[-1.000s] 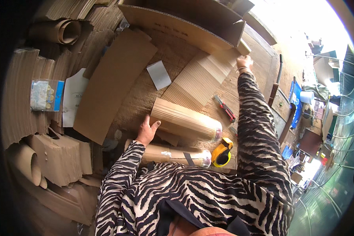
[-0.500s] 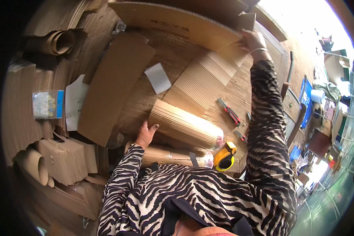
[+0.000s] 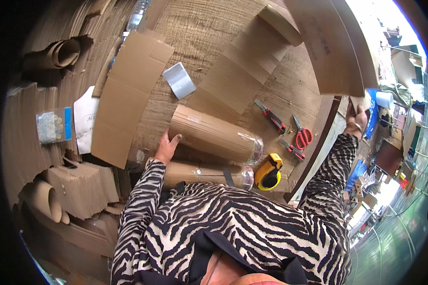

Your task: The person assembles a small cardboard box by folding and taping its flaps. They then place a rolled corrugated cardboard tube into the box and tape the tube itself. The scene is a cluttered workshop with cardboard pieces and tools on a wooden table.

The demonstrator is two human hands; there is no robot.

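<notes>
My right hand [image 3: 358, 118] is out past the table's right edge, closed on the lower corner of a large brown cardboard sheet [image 3: 330, 52]. The sheet stands tilted over the far right of the table. My left hand [image 3: 166, 146], thumb spread, rests against the left end of a cardboard roll [image 3: 211, 134]. Clear plastic or tape shows at the roll's right end. A second cardboard roll [image 3: 190, 173], with a dark strip of tape, lies nearer to me. Beyond the rolls a corrugated cardboard strip [image 3: 238, 71] lies flat, its far end folded up.
Right of the rolls lie a yellow tape dispenser [image 3: 269, 173], red-handled scissors [image 3: 303, 137] and two red-and-black cutters, one a utility knife [image 3: 271, 117]. A silvery square packet [image 3: 179, 80] and a flat cardboard piece [image 3: 128, 95] are left of centre. Stacked cardboard [image 3: 83, 192] fills the left.
My right hand has swung the large cardboard sheet from the far side toward the right, beyond the table edge. The scissors now show fully. My left hand stays by the roll.
</notes>
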